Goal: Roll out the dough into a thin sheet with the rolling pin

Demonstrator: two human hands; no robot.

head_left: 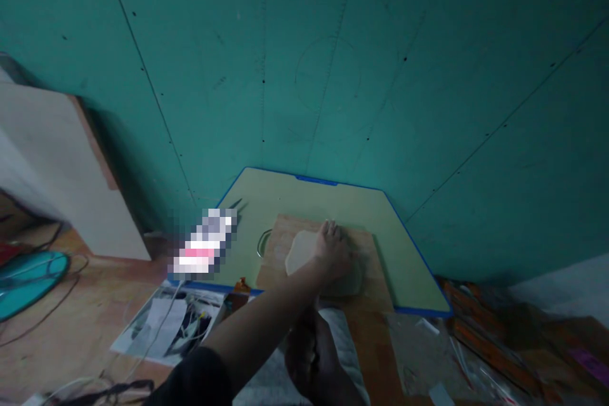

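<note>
A flat, pale sheet of dough (301,250) lies on a wooden cutting board (275,269). My left hand (333,247) rests on the dough's right part, palm down, fingers pointing away from me. Its forearm crosses from the lower left and covers part of the board. Right of that hand the sheet looks darker, and its edge is hard to make out. Below the board's near edge, my right hand (307,352) is closed, partly behind the left forearm. What it holds, if anything, is hidden in shadow.
Under the board is a pale green tabletop (394,247) with a blue rim, against a green wall (304,76). A blurred-out phone (204,244) with a cable (164,323) stands at its left. A dark pointed tool (236,203) and a metal ring (261,244) lie nearby.
</note>
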